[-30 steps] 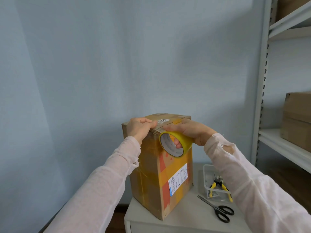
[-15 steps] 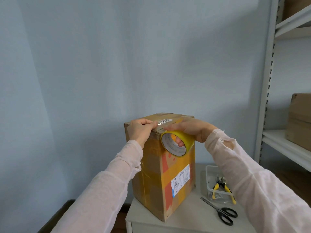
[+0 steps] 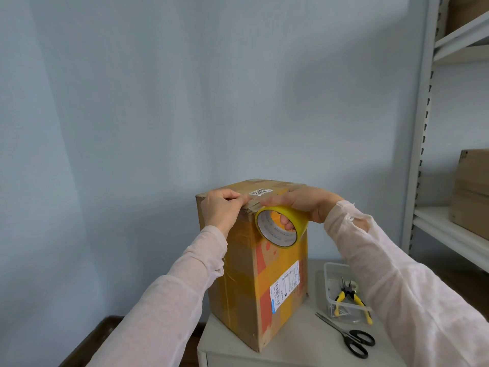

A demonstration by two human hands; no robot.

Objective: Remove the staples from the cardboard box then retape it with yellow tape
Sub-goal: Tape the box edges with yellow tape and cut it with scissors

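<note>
A tall cardboard box (image 3: 264,287) stands upright on a small white cabinet (image 3: 299,348), with orange print and a white shipping label on its right face. My right hand (image 3: 304,202) grips a roll of yellow tape (image 3: 281,226) at the box's top front corner, thumb through the core and fingers over the rim. My left hand (image 3: 222,207) rests on the top left edge of the box, its fingertips pressing on the tape end there.
A clear plastic tray (image 3: 341,290) right of the box holds yellow-handled pliers (image 3: 349,300). Black scissors (image 3: 349,336) lie on the cabinet in front of it. A metal shelving unit (image 3: 423,154) with cardboard boxes (image 3: 471,192) stands at the right. A blue wall is behind.
The view has shifted slightly left and down. The roll of tape has tilted a little at the box's top corner; both hands stay on the box top.
</note>
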